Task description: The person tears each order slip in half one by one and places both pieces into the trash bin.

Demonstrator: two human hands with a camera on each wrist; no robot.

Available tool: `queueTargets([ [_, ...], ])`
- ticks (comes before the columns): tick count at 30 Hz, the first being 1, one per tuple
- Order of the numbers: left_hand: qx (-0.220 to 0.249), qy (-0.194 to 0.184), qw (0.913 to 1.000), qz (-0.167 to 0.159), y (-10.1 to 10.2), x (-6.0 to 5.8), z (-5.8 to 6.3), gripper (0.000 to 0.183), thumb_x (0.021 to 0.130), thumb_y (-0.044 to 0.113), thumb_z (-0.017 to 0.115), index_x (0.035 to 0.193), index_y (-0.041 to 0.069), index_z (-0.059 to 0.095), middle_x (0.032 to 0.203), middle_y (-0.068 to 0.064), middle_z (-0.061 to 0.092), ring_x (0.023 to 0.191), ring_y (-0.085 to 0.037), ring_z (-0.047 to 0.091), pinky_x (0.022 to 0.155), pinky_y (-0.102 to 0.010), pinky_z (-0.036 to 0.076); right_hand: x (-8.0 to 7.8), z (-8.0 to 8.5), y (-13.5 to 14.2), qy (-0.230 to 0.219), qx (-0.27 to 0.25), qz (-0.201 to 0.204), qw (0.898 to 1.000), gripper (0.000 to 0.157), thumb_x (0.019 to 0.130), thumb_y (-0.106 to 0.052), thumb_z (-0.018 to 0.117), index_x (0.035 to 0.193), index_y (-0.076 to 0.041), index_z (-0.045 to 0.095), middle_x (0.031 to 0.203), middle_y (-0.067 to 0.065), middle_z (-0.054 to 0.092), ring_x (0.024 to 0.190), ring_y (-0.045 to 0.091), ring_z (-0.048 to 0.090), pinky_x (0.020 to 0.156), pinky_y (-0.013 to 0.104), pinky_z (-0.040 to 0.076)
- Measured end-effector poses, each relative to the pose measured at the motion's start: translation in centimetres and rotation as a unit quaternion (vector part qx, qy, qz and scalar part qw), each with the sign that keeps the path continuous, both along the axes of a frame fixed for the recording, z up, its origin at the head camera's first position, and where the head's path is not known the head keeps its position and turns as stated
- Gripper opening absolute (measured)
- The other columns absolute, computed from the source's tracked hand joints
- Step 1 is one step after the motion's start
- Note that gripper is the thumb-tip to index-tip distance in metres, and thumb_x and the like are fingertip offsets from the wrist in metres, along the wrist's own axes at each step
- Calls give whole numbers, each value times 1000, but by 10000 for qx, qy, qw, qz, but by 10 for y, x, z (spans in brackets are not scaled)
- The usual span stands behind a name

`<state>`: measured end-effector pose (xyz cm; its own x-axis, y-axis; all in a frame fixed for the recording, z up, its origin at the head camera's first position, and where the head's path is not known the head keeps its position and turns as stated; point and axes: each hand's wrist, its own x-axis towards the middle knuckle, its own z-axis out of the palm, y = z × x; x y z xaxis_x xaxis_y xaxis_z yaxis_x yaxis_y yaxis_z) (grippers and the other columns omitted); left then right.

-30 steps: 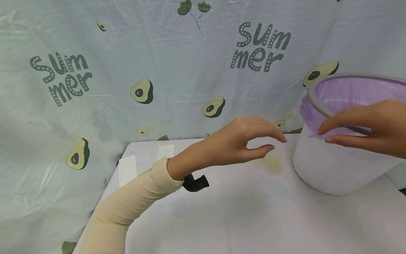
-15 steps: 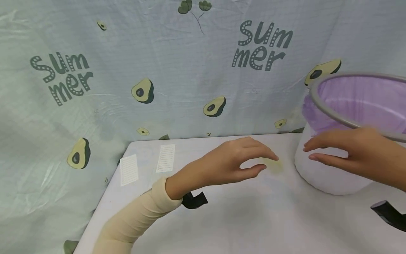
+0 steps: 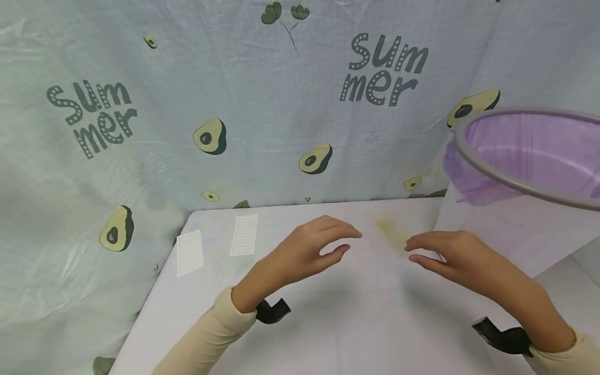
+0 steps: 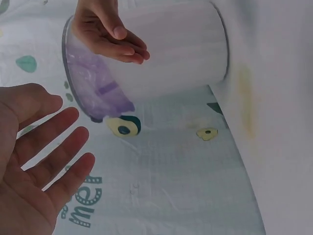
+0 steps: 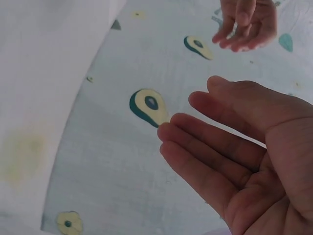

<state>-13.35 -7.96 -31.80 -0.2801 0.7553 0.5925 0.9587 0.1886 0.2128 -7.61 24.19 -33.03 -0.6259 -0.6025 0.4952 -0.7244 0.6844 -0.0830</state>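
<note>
Over the white table (image 3: 356,323) my left hand (image 3: 304,250) hovers with fingers loosely bent and thumb apart, holding nothing. My right hand (image 3: 459,260) hangs a short way to its right in a like pose, its palm bare in the right wrist view. The fingertips of the two hands point toward each other with a gap between. Behind the right hand stands a white bin (image 3: 515,224) with a grey rim and a purple liner bag (image 3: 539,151) folded over its edge. In the left wrist view the right hand overlaps the bin (image 4: 171,49).
Two lined white paper slips (image 3: 189,252) lie at the table's back left. A yellowish stain (image 3: 391,232) marks the tabletop near the right fingertips. Behind the table hangs a pale curtain (image 3: 262,104) printed with avocados. Each wrist wears a black strap mount (image 3: 274,311).
My right hand has come down and left, from in front of the bin's rim to over the table. My left hand has drawn back left and lower, uncovering the second paper slip.
</note>
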Motion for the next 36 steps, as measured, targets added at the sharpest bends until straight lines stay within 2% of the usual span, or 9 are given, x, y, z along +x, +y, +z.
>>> queueTargets([
  [4,16,-98,9991,417,-15,-2,-15,28,94,3,69,121,10,70,119,3,70,115,-11,62,98,-19,49,-9,-12,-7,76,-188,-14,9998,32,78,-8,86,107,-16,75,100,-9,76,88,13,74,70,24,57],
  [7,-17,-254,9970,727,-27,-3,-24,28,95,3,68,121,11,70,118,3,70,114,-12,63,97,-20,51,-14,-18,-15,-112,-256,43,9996,32,78,-5,85,106,-15,76,99,-8,76,87,11,74,70,25,58],
  [13,-103,-512,9919,1160,-53,-5,-46,27,95,4,69,121,12,71,117,2,71,114,-13,65,96,-25,53,-26,-29,-34,-624,39,179,9979,20,85,-10,81,104,-12,76,100,-5,77,86,13,74,71,31,60],
  [21,-100,-682,9818,1772,-86,-8,-71,28,92,1,72,118,10,72,116,1,73,112,-16,67,91,-32,57,-42,-41,-61,-954,299,687,9926,15,89,-9,78,104,-9,75,101,-1,76,89,16,74,73,32,60],
  [25,-232,-636,9727,2218,-99,-10,-80,28,91,2,73,118,10,72,116,-1,73,110,-18,68,88,-34,58,-50,-45,-75,-1225,362,936,9874,13,92,-8,75,105,-9,75,102,0,76,90,18,74,74,31,60],
  [30,-461,-697,9547,2855,-116,-13,-95,26,92,4,73,117,10,72,116,-3,73,109,-21,68,89,-37,58,-58,-54,-89,-1298,374,1131,9844,13,92,-8,75,105,-10,75,104,0,76,94,18,74,77,31,60],
  [36,-445,-894,9367,3357,-133,-18,-106,25,92,5,73,117,8,72,116,-4,72,110,-25,67,90,-41,57,-69,-59,-102,-1422,614,1391,9781,13,93,-8,74,106,-10,74,108,1,74,98,17,72,80,31,59],
])
